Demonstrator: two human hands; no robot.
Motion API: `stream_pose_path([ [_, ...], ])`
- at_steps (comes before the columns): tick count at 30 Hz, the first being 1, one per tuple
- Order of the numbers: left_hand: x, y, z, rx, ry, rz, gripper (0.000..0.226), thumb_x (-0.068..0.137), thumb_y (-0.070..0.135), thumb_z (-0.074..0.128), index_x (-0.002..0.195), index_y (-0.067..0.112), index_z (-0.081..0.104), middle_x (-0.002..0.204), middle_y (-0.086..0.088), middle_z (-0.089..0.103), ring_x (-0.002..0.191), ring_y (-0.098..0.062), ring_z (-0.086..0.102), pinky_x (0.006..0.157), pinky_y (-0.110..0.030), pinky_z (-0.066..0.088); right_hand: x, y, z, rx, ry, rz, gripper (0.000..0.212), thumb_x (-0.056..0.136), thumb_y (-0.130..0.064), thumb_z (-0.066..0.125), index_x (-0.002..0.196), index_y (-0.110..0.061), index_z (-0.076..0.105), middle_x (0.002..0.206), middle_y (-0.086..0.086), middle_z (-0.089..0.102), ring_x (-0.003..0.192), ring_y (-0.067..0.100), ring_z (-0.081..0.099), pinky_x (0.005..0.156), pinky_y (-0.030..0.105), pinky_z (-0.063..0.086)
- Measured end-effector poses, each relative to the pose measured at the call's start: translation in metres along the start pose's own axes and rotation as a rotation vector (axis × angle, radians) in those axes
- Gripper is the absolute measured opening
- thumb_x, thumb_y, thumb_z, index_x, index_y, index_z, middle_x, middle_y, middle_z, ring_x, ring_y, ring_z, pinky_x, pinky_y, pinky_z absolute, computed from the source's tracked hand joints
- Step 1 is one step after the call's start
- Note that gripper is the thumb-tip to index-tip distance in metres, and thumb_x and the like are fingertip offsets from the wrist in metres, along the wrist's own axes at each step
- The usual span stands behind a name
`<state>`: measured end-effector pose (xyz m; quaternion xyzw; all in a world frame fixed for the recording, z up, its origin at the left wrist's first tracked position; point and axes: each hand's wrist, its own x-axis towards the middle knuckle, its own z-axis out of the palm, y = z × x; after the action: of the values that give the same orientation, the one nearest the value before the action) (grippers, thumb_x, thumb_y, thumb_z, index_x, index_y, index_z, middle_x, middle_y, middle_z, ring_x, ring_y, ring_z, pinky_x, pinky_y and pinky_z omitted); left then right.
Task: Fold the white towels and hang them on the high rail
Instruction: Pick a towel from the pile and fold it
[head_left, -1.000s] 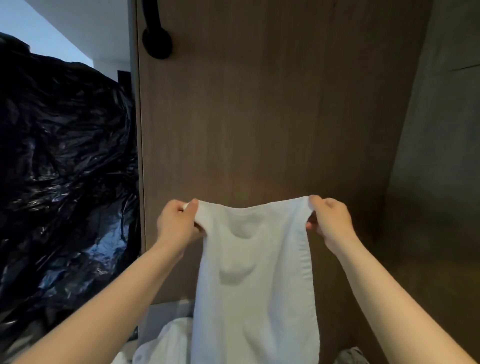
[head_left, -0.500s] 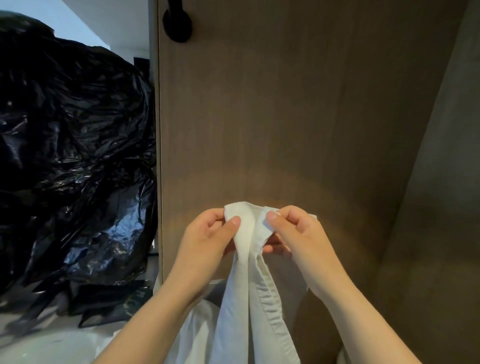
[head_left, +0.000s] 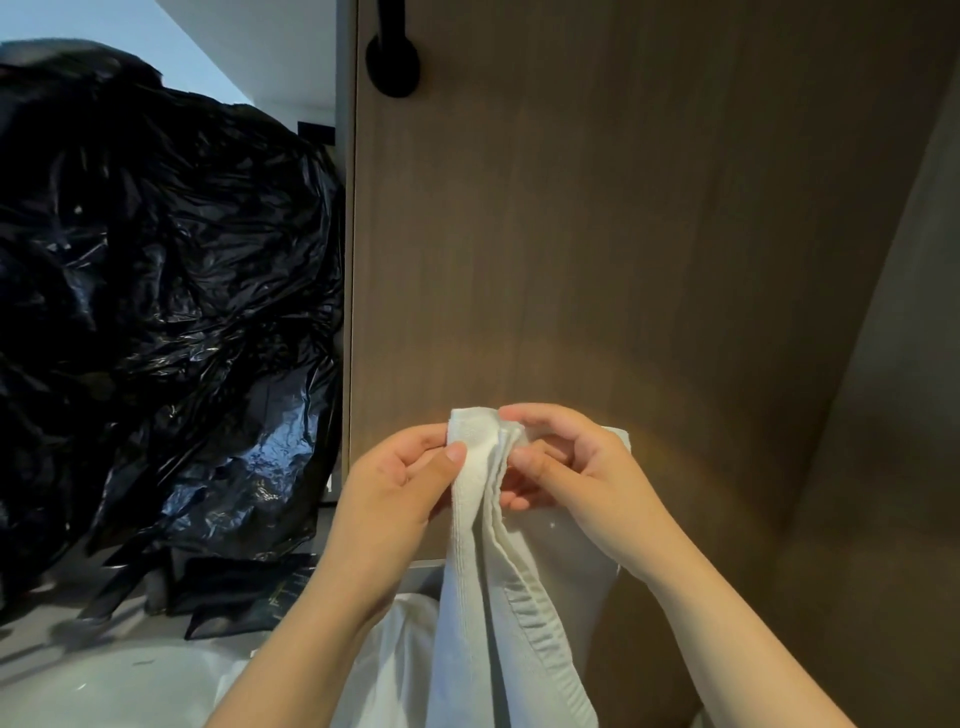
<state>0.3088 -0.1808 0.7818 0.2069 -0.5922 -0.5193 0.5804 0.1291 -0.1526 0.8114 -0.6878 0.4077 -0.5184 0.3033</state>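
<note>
White towel (head_left: 483, 571) hangs lengthwise below our grips: left hand (head_left: 395, 483) and right hand (head_left: 582, 483) both pinch its doubled top edge; black rail mount (head_left: 392, 67) high up-left, nearer the left.

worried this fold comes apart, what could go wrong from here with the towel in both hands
1. The towel layers are pinched together only at the top by the left hand and right hand; if either grip loosens, the fold could open.
2. The hanging edges lie uneven, so the fold may end up crooked.
3. The black fitting, probably the rail's mount, sits well above the hands; the long reach up could shake the layers apart.
</note>
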Motion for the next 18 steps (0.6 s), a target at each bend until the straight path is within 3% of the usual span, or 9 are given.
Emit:
stream_pose_path([
  [3, -0.006, 0.003, 0.003, 0.008, -0.03, 0.023, 0.022, 0.093, 0.01, 0.056, 0.111, 0.006, 0.067, 0.096, -0.014, 0.075, 0.088, -0.028, 0.073, 0.073, -0.024, 0.057, 0.003, 0.001, 0.003, 0.014, 0.06, 0.013, 0.017, 0.085, -0.021, 0.072, 0.1, -0.013, 0.067, 0.071, 0.01, 0.072, 0.056, 0.017, 0.067, 0.056, 0.02, 0.055],
  [7, -0.007, 0.005, 0.005, 0.107, -0.001, 0.052, 0.02, 0.093, 0.011, 0.056, 0.109, 0.011, 0.069, 0.096, -0.008, 0.076, 0.091, -0.024, 0.072, 0.078, -0.029, 0.059, 0.003, 0.003, 0.006, -0.074, 0.187, -0.064, 0.017, 0.08, -0.031, 0.077, 0.079, -0.018, 0.066, 0.057, 0.006, 0.064, 0.046, 0.013, 0.058, 0.047, 0.017, 0.048],
  [12, -0.003, 0.009, 0.006, 0.244, 0.012, 0.096, 0.02, 0.094, 0.019, 0.058, 0.108, 0.021, 0.071, 0.097, 0.0, 0.076, 0.093, -0.018, 0.072, 0.087, -0.042, 0.056, 0.008, 0.0, 0.008, -0.135, 0.25, -0.11, 0.022, 0.08, -0.033, 0.078, 0.077, -0.015, 0.066, 0.055, 0.006, 0.063, 0.045, 0.015, 0.058, 0.046, 0.017, 0.048],
  [15, -0.004, 0.011, 0.005, 0.251, -0.01, 0.098, 0.022, 0.092, 0.024, 0.059, 0.111, 0.021, 0.07, 0.099, 0.002, 0.075, 0.096, -0.015, 0.071, 0.087, -0.035, 0.056, 0.011, -0.001, 0.009, -0.147, 0.24, -0.098, 0.024, 0.079, -0.035, 0.078, 0.077, -0.015, 0.065, 0.055, 0.005, 0.063, 0.044, 0.014, 0.058, 0.046, 0.017, 0.049],
  [18, -0.003, 0.01, 0.004, 0.223, 0.025, 0.101, 0.024, 0.084, 0.011, 0.07, 0.107, 0.016, 0.07, 0.095, 0.0, 0.076, 0.092, -0.016, 0.072, 0.081, -0.027, 0.058, 0.014, -0.001, 0.012, -0.154, 0.231, -0.091, 0.023, 0.08, -0.034, 0.078, 0.077, -0.015, 0.066, 0.055, 0.003, 0.064, 0.044, 0.014, 0.058, 0.046, 0.017, 0.049],
])
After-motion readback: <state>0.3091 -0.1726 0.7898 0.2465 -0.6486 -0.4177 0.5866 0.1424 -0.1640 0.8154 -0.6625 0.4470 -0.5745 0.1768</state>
